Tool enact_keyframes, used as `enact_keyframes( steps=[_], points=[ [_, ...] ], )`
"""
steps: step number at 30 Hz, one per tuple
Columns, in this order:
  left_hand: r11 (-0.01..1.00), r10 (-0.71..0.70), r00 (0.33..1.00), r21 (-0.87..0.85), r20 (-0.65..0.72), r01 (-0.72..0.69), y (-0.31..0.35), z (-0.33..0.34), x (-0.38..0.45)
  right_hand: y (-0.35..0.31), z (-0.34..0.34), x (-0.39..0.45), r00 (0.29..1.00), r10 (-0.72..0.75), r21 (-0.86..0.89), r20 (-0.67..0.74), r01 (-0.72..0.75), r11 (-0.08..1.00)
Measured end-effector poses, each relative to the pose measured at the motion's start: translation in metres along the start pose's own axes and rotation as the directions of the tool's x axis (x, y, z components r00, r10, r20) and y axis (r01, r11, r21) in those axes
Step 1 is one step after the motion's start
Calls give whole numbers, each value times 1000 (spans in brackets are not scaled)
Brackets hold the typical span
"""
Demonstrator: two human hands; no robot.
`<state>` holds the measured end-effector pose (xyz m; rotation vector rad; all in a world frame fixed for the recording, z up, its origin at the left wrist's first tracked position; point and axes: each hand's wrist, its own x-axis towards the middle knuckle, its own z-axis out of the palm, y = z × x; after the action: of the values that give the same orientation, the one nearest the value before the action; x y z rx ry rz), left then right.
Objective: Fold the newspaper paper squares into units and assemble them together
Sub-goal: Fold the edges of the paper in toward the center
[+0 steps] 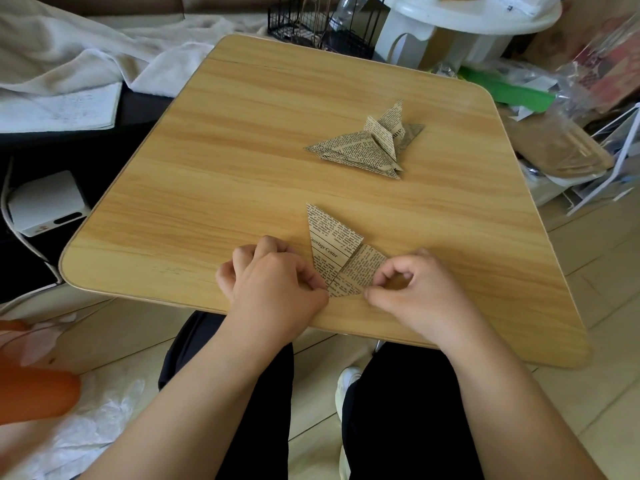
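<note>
- left hand (277, 278) and right hand (412, 289) each pinch a bottom corner of the newspaper unit (337, 258), pinning it flat on the surface (221, 161) to crease.
- finished units (367, 143) parked farther back, out of the way.

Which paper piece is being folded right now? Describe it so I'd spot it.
On the wooden table, look at the near edge. The flat unit there lies between the left hand and right hand, both pinching it; the pile farther back lies untouched.
</note>
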<state>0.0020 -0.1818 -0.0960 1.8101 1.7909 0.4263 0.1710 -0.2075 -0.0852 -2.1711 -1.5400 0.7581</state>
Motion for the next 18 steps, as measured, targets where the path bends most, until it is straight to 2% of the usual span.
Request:
enact_keyframes(
  steps=[6,10,18],
  points=[
    [1000,-16,1000,28,18,15,1,-1,2,-12,12,-10,975,-142,64,-170,155,986],
    [1000,-11,1000,15,25,11,1,-1,1,-20,26,-8,982,-143,-50,-120,138,989],
    [1000,19,998,7,63,-19,-3,-6,5,-20,26,-5,990,-120,-52,-72,117,992]
  ],
)
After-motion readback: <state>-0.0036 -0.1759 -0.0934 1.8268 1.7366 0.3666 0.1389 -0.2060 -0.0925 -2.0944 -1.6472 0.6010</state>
